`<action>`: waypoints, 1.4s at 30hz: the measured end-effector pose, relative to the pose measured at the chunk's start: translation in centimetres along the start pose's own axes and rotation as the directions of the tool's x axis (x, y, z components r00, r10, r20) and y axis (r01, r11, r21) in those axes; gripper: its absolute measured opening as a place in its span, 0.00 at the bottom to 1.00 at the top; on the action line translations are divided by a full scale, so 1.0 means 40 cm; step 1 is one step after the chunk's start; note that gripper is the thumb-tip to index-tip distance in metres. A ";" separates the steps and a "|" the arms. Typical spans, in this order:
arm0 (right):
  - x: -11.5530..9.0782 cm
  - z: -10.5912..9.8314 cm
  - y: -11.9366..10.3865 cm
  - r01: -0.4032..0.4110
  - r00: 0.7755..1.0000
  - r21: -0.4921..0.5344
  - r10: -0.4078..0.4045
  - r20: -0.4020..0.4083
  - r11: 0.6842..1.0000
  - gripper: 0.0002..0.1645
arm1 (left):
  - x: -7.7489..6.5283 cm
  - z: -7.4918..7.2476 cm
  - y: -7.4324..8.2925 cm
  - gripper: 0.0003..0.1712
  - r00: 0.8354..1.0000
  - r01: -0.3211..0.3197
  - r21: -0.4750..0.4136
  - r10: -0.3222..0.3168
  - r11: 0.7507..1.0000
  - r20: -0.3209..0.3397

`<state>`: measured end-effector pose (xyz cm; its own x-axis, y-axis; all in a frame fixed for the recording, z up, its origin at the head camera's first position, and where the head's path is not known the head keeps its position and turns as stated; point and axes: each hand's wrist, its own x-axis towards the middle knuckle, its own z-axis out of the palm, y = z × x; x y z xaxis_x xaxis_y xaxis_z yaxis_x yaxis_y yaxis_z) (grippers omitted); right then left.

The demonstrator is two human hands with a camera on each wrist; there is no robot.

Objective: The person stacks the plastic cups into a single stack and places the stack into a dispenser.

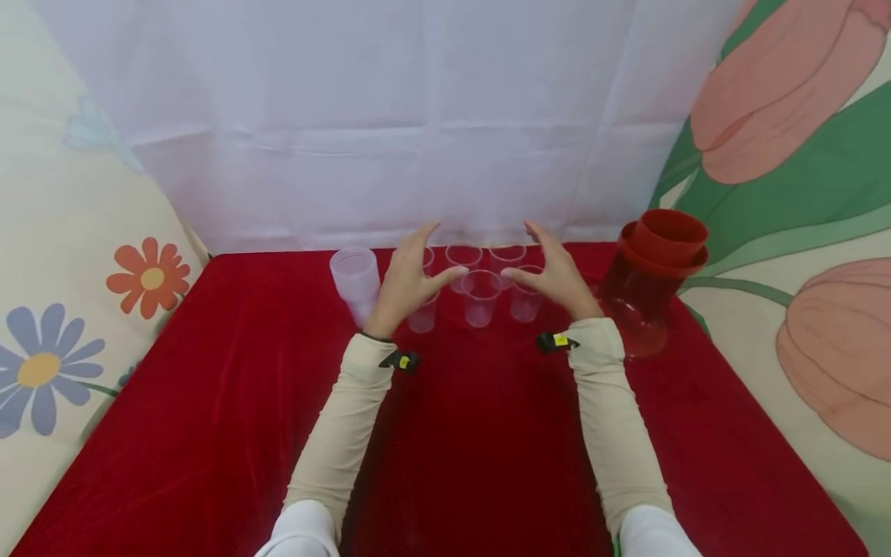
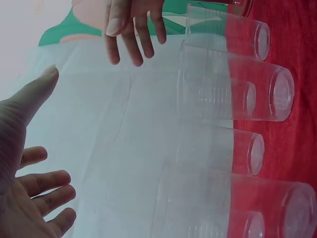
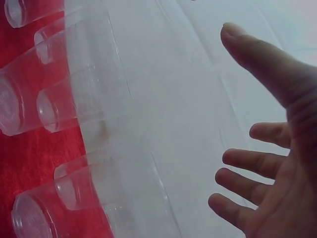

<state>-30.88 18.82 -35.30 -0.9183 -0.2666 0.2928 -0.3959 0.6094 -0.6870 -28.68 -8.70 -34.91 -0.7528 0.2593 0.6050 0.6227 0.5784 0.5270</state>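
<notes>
Clear plastic cups stand upright in two rows near the back of the red cloth; one front-row cup is in the middle, another front cup to its right. My left hand hovers over the left end of the rows, thumb and fingers spread apart. Mirroring it, my right hand is above the right end with its fingers spread. Both wrist views show the hands higher than the cups and apart from them, holding nothing. Part of the left-end cup is hidden behind my left hand.
A stack of nested clear cups leans left of my left hand. Right of my right hand stands a red translucent container with a red rim. A white cloth backdrop hangs behind the red-covered table, flowered cloths at both sides.
</notes>
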 end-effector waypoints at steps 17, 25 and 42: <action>-0.024 -0.038 0.051 0.003 1.000 -0.001 -0.003 0.007 1.000 0.58 | -0.002 -0.042 -0.033 0.50 0.995 0.098 -0.081 -0.096 0.992 0.025; -0.025 -0.045 0.075 0.008 1.000 0.011 -0.008 0.011 1.000 0.58 | 0.009 -0.071 -0.051 0.50 0.994 0.110 -0.092 -0.110 0.990 0.009; -0.040 -0.019 0.138 -0.070 0.997 0.028 0.069 0.031 0.997 0.60 | -0.026 -0.187 -0.109 0.48 0.979 0.179 -0.098 -0.187 0.979 -0.075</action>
<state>-31.58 23.19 -39.06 -0.9429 -0.2467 0.2236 -0.3301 0.6051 -0.7245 -29.02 -17.27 -33.36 -0.8377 0.0876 0.5390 0.4954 0.5372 0.6827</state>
